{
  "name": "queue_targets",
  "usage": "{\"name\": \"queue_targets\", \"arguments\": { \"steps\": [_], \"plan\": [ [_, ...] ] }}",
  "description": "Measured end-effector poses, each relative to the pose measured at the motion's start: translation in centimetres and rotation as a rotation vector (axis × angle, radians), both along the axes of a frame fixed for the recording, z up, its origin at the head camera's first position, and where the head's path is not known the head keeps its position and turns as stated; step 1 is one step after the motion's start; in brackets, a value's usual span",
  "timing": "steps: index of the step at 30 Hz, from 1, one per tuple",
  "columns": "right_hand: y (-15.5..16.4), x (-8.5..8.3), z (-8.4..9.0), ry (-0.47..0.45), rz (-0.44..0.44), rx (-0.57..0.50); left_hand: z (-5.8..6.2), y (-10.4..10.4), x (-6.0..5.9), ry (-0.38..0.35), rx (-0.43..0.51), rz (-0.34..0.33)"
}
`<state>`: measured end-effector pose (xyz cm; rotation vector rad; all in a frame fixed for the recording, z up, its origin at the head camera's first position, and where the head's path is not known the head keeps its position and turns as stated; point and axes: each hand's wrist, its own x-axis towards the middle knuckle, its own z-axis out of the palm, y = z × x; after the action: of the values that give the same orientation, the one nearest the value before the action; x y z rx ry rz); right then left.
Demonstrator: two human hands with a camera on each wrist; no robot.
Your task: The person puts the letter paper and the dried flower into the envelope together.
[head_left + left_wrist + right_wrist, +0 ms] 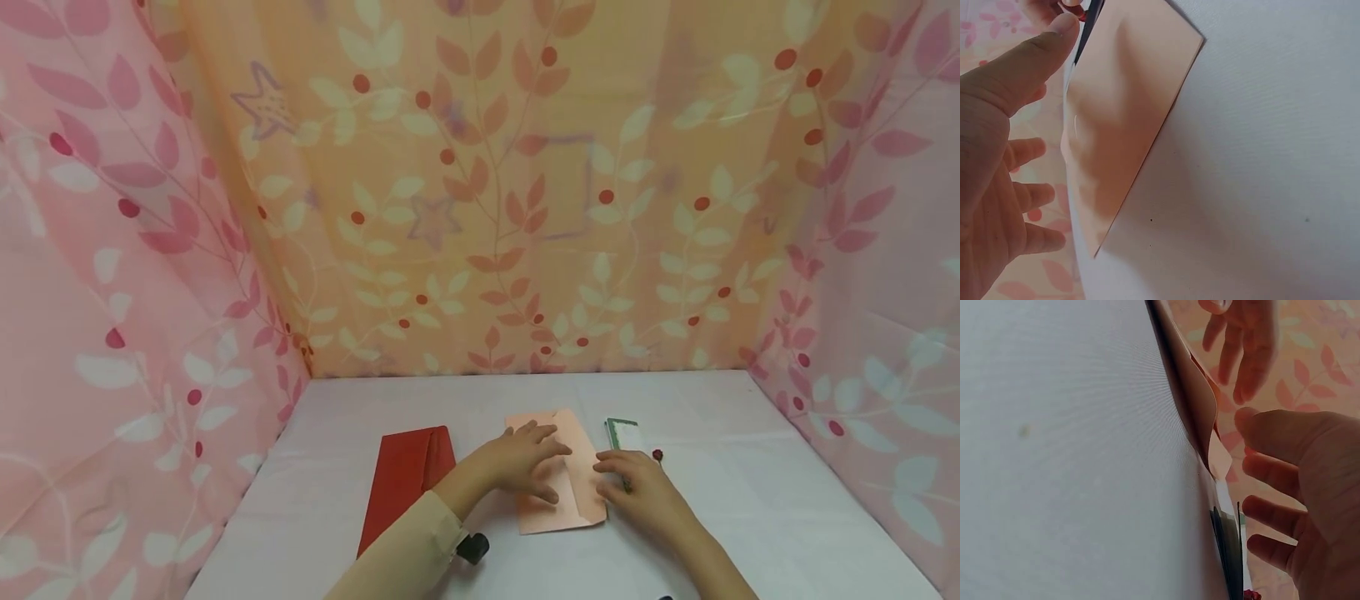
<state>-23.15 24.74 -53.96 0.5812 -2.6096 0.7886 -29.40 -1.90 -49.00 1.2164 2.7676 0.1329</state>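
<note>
Centrally, I view the peach envelope (581,479) lying on the white table (705,417). Over it spreads the left hand (525,462), its fingers wide apart and holding nothing. At its right edge is the right hand (637,492), fingers parted, slightly bent, likewise without hold; contact I cannot tell. Left: red envelope (405,471). Right: green-edged card (628,435), partly hidden, and small flower (657,455).

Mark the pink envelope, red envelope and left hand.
Pink envelope (1129,115), left wrist view: middle of its broad face.
Red envelope (399,477), head view: middle of its uncovered face.
Left hand (522,463), head view: back of the hand.
</note>
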Motion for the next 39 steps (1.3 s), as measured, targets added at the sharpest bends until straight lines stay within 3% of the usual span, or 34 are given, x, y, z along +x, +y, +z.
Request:
{"name": "queue_targets", "arguments": {
  "steps": [10,21,33,39],
  "plan": [
    [0.8,-0.3,-1.6,-0.047,0.001,0.016,0.5,0.6,-0.5,-0.132,-0.021,0.023],
    [0.7,-0.4,-2.0,-0.091,-0.022,0.057,-0.6,0.7,-0.8,-0.206,-0.013,0.041],
    [0.5,-0.4,-2.8,-0.066,-0.036,0.095,-0.6,0.9,-0.7,-0.185,-0.007,0.054],
    [0.5,-0.3,-2.4,-0.074,-0.051,0.105,-1.1,0.6,-1.2,-0.17,0.027,0.042]
  ]
}}
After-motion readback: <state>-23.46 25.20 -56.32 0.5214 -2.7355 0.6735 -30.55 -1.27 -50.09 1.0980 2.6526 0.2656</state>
